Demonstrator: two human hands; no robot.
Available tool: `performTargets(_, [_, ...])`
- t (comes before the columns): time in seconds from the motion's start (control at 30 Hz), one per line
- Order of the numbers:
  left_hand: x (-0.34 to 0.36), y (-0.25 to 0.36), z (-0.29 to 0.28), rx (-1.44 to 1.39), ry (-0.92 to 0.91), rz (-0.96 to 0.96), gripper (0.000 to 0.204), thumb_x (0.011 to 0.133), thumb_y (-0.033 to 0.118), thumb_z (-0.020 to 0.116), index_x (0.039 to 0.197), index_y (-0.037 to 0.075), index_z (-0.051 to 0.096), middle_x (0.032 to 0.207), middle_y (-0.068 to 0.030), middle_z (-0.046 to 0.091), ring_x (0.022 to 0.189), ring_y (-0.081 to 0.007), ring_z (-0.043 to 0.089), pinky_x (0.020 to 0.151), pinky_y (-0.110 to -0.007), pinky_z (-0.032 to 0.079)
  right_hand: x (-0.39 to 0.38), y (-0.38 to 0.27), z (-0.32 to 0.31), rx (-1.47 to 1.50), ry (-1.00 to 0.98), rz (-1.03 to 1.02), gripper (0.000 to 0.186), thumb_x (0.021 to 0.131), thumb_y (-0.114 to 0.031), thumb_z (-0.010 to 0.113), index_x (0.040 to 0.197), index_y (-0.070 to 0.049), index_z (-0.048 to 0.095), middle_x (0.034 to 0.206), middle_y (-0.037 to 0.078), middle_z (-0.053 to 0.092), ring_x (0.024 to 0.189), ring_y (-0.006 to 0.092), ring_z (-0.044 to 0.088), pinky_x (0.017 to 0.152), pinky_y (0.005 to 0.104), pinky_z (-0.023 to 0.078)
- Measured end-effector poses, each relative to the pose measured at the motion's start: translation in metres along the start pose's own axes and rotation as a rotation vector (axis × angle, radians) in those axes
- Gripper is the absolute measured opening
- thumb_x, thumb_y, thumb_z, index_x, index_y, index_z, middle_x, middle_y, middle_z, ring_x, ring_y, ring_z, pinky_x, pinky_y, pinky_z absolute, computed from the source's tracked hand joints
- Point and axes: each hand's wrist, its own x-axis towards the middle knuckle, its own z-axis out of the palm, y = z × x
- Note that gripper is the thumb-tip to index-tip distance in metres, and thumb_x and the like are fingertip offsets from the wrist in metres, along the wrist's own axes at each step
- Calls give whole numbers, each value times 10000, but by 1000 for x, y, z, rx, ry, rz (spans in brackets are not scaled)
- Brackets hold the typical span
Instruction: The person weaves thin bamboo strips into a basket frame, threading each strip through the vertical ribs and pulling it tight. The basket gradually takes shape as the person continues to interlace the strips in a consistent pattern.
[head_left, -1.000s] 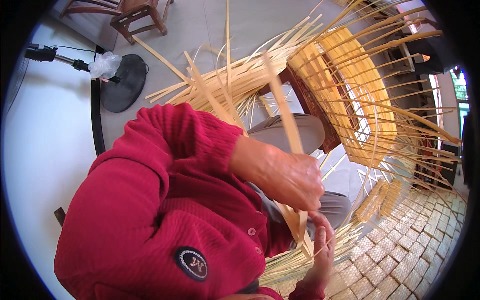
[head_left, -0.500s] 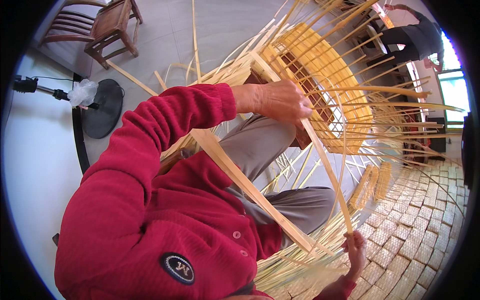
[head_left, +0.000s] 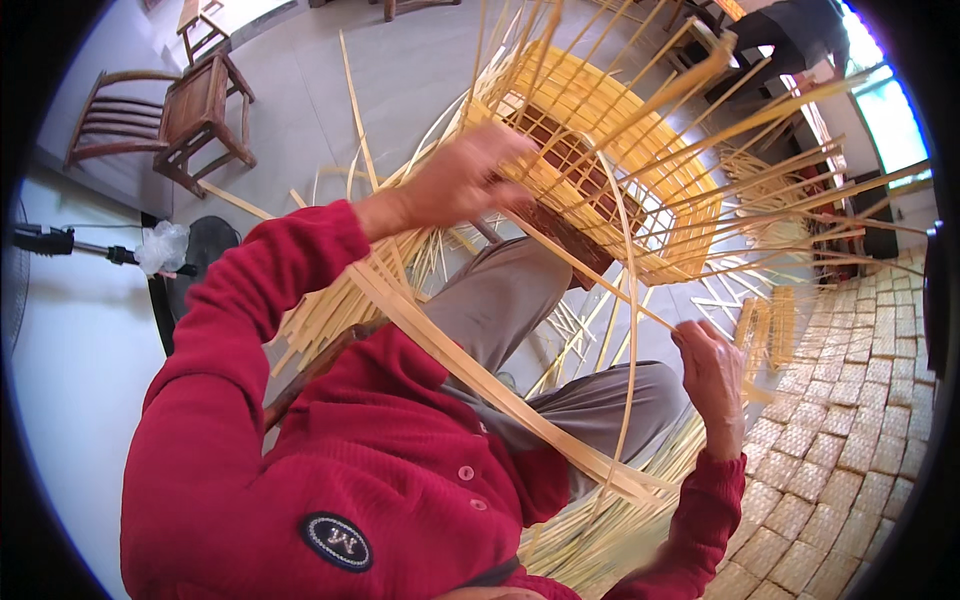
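Observation:
A partly woven bamboo basket (head_left: pixel 688 125) lies ahead of me, its long stakes fanning outward. My right hand (head_left: pixel 714 375) is raised right of my knee, fingers pinched on the end of a bamboo strip (head_left: pixel 575 262). That strip runs taut up to the basket's near side, close to my left hand (head_left: pixel 462 180). Motion blurs the left fingers, so whether they grip anything is unclear. A thin, loose cane (head_left: pixel 632 330) arches from the basket down over my knee. Across my lap lies a bundle of flat strips (head_left: pixel 465 365).
Under the basket's near side is a brown wooden piece (head_left: pixel 565 240). More strips (head_left: pixel 320 310) lie left of my legs. A wooden chair (head_left: pixel 200 115) and a stand's black base (head_left: pixel 208 250) are at left. Woven pieces (head_left: pixel 840 440) cover the right floor. A person (head_left: pixel 795 45) bends at the far right.
My left hand has come away leftward from the basket's near edge. My right hand has risen from low by the floor strips to knee height, still pinching a strip. The view has shifted slightly.

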Motion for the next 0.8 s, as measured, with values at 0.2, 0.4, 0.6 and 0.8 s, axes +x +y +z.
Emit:
performTargets(0.2, [47, -3, -49, -32, 59, -94, 650, 899, 309, 797, 1415, 51, 499, 1213, -104, 639, 1180, -213, 606, 1026, -374, 500, 44, -28, 52, -52, 309, -132, 130, 886, -56, 636, 984, -131, 677, 1282, 109, 618, 909, 345, 694, 718, 439, 545])
performTargets(0.4, [71, -4, -84, -411, 228, -55, 154, 983, 161, 702, 1096, 69, 650, 974, 21, 639, 896, -63, 620, 847, -243, 541, 83, -42, 81, 117, 402, -1, 74, 929, -101, 615, 978, -103, 671, 1288, 143, 626, 880, 393, 697, 713, 471, 555])
performTargets(0.6, [86, 37, -77, -311, -236, -55, 312, 989, 101, 672, 1295, 43, 670, 1088, -57, 725, 1017, -124, 682, 879, -280, 551, 98, -24, 107, 308, 381, 45, 137, 993, -171, 597, 1028, -49, 651, 1096, 151, 661, 929, 389, 667, 756, 457, 525])
performTargets(0.8, [117, 20, -46, -213, -632, 35, 329, 917, 115, 719, 1245, 133, 690, 1167, -9, 697, 1085, -127, 623, 825, -296, 538, 109, -27, 116, 380, 462, -5, 132, 983, -174, 613, 1010, -50, 647, 1030, 154, 647, 898, 395, 657, 741, 466, 520])
